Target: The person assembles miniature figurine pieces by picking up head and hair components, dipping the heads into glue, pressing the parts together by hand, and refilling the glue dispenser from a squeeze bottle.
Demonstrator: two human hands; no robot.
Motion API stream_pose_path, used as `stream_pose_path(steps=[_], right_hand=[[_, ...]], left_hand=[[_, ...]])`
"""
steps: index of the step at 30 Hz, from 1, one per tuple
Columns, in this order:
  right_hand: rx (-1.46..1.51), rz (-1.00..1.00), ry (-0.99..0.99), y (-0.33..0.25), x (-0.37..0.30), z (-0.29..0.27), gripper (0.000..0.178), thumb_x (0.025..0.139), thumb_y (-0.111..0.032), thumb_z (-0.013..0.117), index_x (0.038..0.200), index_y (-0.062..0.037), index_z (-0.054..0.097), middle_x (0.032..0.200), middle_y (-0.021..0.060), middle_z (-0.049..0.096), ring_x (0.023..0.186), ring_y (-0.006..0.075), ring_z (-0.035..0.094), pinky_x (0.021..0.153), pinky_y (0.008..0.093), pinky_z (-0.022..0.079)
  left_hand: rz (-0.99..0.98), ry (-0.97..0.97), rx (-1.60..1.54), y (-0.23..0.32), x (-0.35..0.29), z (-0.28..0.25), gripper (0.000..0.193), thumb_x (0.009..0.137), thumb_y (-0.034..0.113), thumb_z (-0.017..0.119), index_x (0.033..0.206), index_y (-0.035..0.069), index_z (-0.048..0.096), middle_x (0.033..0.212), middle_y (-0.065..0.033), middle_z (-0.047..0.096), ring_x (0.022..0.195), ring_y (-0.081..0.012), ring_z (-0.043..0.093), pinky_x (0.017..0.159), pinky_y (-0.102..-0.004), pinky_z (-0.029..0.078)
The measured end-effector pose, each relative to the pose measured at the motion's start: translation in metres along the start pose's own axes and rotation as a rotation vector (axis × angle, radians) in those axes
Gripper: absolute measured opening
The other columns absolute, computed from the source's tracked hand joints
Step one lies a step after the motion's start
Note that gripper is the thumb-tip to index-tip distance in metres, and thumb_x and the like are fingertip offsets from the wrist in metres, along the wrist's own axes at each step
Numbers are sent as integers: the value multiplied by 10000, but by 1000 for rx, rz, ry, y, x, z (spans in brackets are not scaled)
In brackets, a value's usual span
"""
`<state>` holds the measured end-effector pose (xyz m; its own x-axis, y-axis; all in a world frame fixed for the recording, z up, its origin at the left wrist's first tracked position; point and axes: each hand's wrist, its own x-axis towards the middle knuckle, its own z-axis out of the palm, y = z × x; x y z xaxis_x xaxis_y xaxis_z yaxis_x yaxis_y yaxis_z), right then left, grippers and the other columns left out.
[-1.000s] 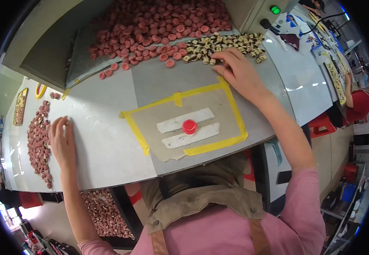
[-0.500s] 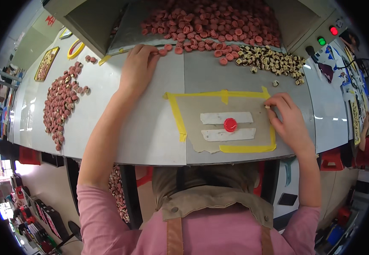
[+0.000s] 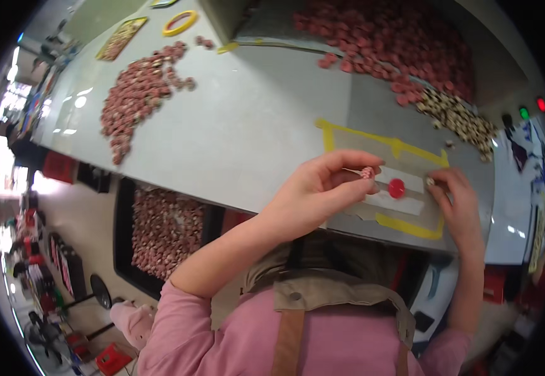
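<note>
While a brown apron [image 3: 335, 290] covered the person's lap, a dark bin [image 3: 122, 254] of pinkish pieces stood below the table's left side. Above the near edge of the grey tabletop [image 3: 253, 113], the left hand [image 3: 316, 191] pinched a pink piece [image 3: 367, 172] between thumb and fingers; it looked small and ridged, with paler flecks. The right hand [image 3: 459, 203] held a tiny cream piece [image 3: 430, 182] in a narrow fingertip grip, over the right part of a beige panel [image 3: 413, 163] bordered with yellow tape [image 3: 410, 227]. Between the hands, a glossy red disc [image 3: 396, 187] sat among white strips [image 3: 410, 205]. Farther off, a mottled pink pile [image 3: 137, 94] spread leftward, with a yellow tape roll [image 3: 179, 23] beyond it. Pink cups [image 3: 385, 37] lay heaped beside cream-and-dark pieces [image 3: 454, 118]. Toward the room's right, green [image 3: 524, 113] and red lights [image 3: 541, 104] glowed.
</note>
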<state>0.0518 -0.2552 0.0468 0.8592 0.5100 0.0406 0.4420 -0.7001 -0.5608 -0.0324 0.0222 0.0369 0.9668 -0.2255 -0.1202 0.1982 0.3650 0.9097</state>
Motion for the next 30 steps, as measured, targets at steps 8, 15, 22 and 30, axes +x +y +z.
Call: stream_pose_path(steps=[8,15,22,30], right_hand=[[-77,-139,53,2,4,3,167,846,-45,618,1008,-6,622,959,137,600,877,299,600,753,341,483],[27,-207,79,-38,1,20,138,853,-59,626,985,-21,624,946,112,583,845,280,590,736,337,484],[-126,-385,86,-33,7,38,162,796,-80,671,944,-38,620,890,89,564,845,268,581,734,362,485],[-201,-394,157,-31,6,42,184,789,-73,671,960,-37,615,902,84,563,849,259,582,739,354,488]], left_hand=[[-82,38,-380,-34,15,12,367,1006,200,475,1332,31,476,1179,-87,589,981,-119,595,852,-250,478],[-24,34,-365,-39,13,16,357,999,185,492,1320,31,477,1172,-84,580,937,-100,585,840,-250,480],[8,30,-396,-39,10,17,314,984,154,531,1272,29,518,1143,-47,582,995,-122,583,862,-253,467],[46,102,-327,-38,10,24,315,977,165,550,1262,33,526,1127,-45,591,996,-122,584,867,-254,468]])
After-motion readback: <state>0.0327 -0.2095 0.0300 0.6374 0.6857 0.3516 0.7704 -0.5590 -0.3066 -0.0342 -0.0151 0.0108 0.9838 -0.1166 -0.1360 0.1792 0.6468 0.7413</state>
